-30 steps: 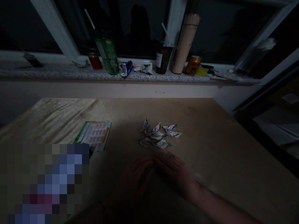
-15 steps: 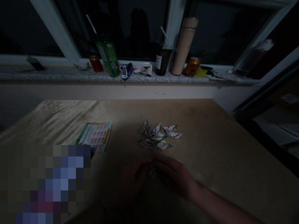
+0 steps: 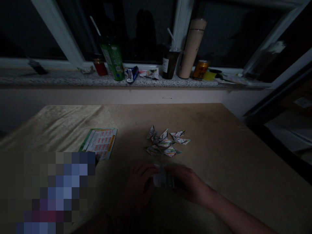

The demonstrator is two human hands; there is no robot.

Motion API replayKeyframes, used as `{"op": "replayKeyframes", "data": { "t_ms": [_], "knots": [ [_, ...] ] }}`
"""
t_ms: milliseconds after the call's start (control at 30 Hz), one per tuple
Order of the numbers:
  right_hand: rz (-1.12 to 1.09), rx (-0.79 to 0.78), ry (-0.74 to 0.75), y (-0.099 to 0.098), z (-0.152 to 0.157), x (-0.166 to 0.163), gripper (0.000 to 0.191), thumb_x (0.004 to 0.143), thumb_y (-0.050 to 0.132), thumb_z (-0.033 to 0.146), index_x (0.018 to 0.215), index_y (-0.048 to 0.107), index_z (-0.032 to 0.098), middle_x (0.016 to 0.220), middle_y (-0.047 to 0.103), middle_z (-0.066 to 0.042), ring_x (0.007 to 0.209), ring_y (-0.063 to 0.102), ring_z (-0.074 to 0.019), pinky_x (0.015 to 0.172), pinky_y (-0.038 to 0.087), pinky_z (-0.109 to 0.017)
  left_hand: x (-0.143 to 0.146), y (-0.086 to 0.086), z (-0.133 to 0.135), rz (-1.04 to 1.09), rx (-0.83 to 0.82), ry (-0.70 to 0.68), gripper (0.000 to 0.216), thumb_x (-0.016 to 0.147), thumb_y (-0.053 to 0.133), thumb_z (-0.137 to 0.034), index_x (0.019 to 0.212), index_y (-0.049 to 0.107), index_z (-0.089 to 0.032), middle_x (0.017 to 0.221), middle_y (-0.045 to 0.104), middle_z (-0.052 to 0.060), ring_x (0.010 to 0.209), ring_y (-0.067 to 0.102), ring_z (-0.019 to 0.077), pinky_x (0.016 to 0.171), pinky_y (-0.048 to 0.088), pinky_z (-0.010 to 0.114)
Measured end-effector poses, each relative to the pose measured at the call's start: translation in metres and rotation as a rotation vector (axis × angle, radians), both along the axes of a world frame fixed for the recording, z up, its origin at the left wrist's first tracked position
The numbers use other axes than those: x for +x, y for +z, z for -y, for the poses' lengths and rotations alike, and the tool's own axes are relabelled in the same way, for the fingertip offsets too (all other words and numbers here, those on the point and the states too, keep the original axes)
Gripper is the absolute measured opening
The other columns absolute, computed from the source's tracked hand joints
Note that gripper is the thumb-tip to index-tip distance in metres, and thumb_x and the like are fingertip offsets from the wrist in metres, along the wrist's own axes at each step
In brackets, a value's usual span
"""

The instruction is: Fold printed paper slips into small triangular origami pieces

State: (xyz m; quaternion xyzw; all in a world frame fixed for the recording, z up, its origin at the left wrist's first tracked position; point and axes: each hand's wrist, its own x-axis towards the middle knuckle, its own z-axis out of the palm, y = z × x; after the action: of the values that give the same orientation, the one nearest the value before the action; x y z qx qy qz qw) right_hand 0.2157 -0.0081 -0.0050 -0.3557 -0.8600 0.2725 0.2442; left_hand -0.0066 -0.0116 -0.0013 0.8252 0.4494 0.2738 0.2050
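Observation:
A small piece of printed paper (image 3: 163,179) spans the gap between my hands, close to the tabletop. My left hand (image 3: 142,182) has its fingers closed on the paper's left edge, dim in shadow. On the opposite edge, my right hand (image 3: 188,182) grips the paper, its thumb mostly hidden. Just beyond my fingers lies a cluster of several folded paper pieces (image 3: 167,143) with pointed ends, printed in colour. Farther left rests a stack of printed sheets (image 3: 102,139) with green borders and red print.
The wooden table (image 3: 219,156) reaches a wall below the windowsill (image 3: 146,84). On the sill stand a green bottle (image 3: 114,60), a dark cup with a straw (image 3: 169,65), a beige thermos (image 3: 192,48) and an orange can (image 3: 201,70). A pixelated patch covers the lower left.
More of the paper now shows between my hands, flatter and wider than before. My right hand has shifted slightly to the right. The folded pieces stay where they were.

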Motion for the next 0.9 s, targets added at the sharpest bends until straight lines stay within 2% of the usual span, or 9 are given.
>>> {"op": "replayKeyframes", "data": {
  "t_ms": [133, 233, 400, 600, 700, 767, 833, 900],
  "knots": [
    [0.052, 0.023, 0.028, 0.009, -0.007, 0.004, 0.045, 0.071, 0.056, 0.005, 0.114, 0.054, 0.018, 0.117, 0.060, -0.008, 0.112, 0.051, -0.0199, 0.096, 0.040, -0.034, 0.001, 0.004, -0.001, -0.121, -0.006, 0.009, 0.036, 0.076, 0.044, -0.005, 0.103, 0.058, -0.023, 0.105, 0.062, 0.003, 0.099, 0.050, 0.0224, 0.086, 0.038, 0.040],
    [0.117, 0.047, 0.082, 0.017, -0.012, 0.009, 0.042, 0.072, 0.059, 0.008, 0.113, 0.058, 0.020, 0.118, 0.061, -0.006, 0.116, 0.046, -0.0212, 0.098, 0.035, -0.037, 0.002, 0.005, -0.001, -0.165, 0.014, 0.042, 0.035, 0.076, 0.046, -0.006, 0.102, 0.060, -0.024, 0.106, 0.063, 0.001, 0.100, 0.048, 0.0231, 0.086, 0.034, 0.041],
    [0.164, 0.062, 0.082, 0.027, -0.015, 0.014, 0.037, 0.075, 0.065, 0.024, 0.112, 0.061, 0.020, 0.118, 0.061, -0.005, 0.117, 0.043, -0.0229, 0.099, 0.031, -0.039, 0.003, 0.004, 0.001, -0.266, 0.064, 0.089, 0.034, 0.079, 0.048, -0.010, 0.105, 0.061, -0.027, 0.112, 0.061, 0.000, 0.106, 0.046, 0.0239, 0.089, 0.030, 0.043],
    [0.206, 0.051, 0.074, 0.033, -0.014, 0.016, 0.036, 0.079, 0.064, 0.029, 0.115, 0.060, 0.025, 0.115, 0.063, -0.003, 0.115, 0.043, -0.0225, 0.098, 0.029, -0.039, 0.000, -0.012, 0.004, -0.496, 0.202, 0.038, 0.045, 0.081, 0.040, -0.004, 0.118, 0.055, -0.025, 0.117, 0.061, 0.002, 0.108, 0.050, 0.0228, 0.094, 0.030, 0.042],
    [0.220, 0.059, 0.076, 0.036, -0.013, 0.016, 0.029, 0.080, 0.063, 0.029, 0.109, 0.063, 0.026, 0.111, 0.064, -0.003, 0.115, 0.044, -0.0223, 0.098, 0.028, -0.040, 0.000, -0.022, 0.011, -0.558, 0.296, -0.080, 0.051, 0.081, 0.035, -0.004, 0.129, 0.046, -0.016, 0.131, 0.051, 0.008, 0.120, 0.043, 0.0221, 0.100, 0.029, 0.037],
    [0.223, 0.059, 0.084, 0.036, -0.012, 0.016, 0.022, 0.081, 0.062, 0.028, 0.103, 0.066, 0.027, 0.110, 0.065, -0.001, 0.113, 0.045, -0.0213, 0.097, 0.029, -0.039, 0.000, -0.024, 0.017, -0.549, 0.289, -0.128, 0.052, 0.083, 0.038, -0.011, 0.136, 0.036, -0.012, 0.138, 0.043, 0.011, 0.125, 0.038, 0.0227, 0.102, 0.028, 0.034],
    [0.223, 0.057, 0.090, 0.035, -0.012, 0.016, 0.018, 0.082, 0.062, 0.028, 0.099, 0.067, 0.027, 0.111, 0.064, -0.001, 0.112, 0.046, -0.0205, 0.096, 0.030, -0.038, 0.000, -0.022, 0.023, -0.550, 0.208, -0.155, 0.065, 0.085, 0.046, -0.029, 0.143, 0.021, -0.016, 0.146, 0.028, 0.013, 0.132, 0.026, 0.0302, 0.102, 0.028, 0.039],
    [0.221, 0.053, 0.091, 0.034, -0.012, 0.016, 0.017, 0.082, 0.062, 0.029, 0.098, 0.067, 0.027, 0.112, 0.064, -0.001, 0.111, 0.046, -0.0203, 0.096, 0.031, -0.037, -0.001, -0.020, 0.026, -0.527, 0.166, -0.185, 0.076, 0.082, 0.050, -0.040, 0.145, 0.011, -0.020, 0.150, 0.017, 0.013, 0.133, 0.019, 0.0345, 0.102, 0.028, 0.044]
  ]
}}
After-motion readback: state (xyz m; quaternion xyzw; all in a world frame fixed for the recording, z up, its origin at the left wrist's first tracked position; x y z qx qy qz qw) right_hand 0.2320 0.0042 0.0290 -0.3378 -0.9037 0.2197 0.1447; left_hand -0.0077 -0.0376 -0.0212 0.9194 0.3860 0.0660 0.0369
